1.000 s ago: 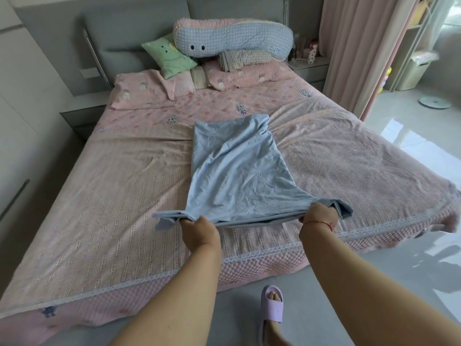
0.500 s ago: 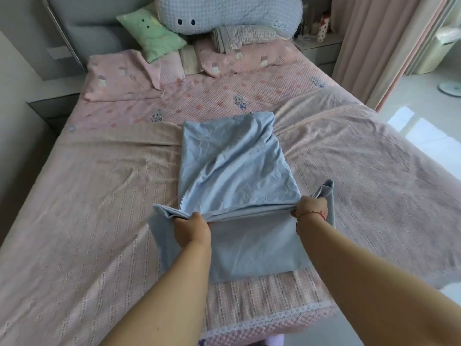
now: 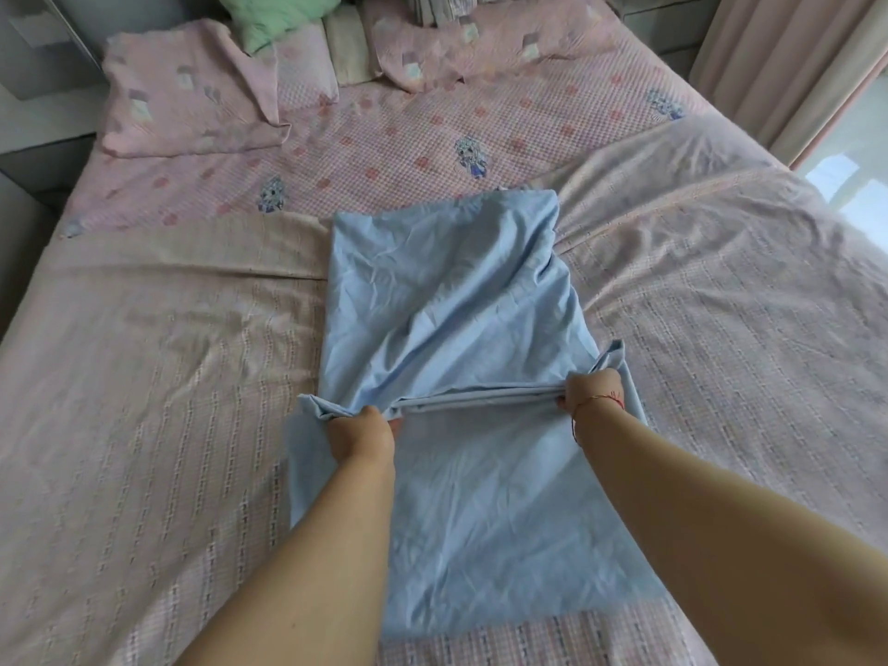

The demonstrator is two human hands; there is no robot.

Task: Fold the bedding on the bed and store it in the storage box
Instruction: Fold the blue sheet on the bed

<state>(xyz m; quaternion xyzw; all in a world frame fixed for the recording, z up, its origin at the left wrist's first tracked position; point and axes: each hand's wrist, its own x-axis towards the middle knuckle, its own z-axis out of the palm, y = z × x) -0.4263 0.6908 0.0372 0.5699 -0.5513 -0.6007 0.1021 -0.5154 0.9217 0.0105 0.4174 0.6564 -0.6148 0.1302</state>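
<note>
Head view: hands (image 3: 475, 415) gripping blue sheet (image 3: 451, 300)

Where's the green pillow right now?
The green pillow sits at the top of the head view, left of centre at the head of the bed, propped behind and between the two pink pillows, far beyond the blue sheet.

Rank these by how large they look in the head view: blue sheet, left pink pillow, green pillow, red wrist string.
1. blue sheet
2. left pink pillow; it lies farther away, so it is truly larger than it looks
3. green pillow, partly cut off by the frame
4. red wrist string
</note>
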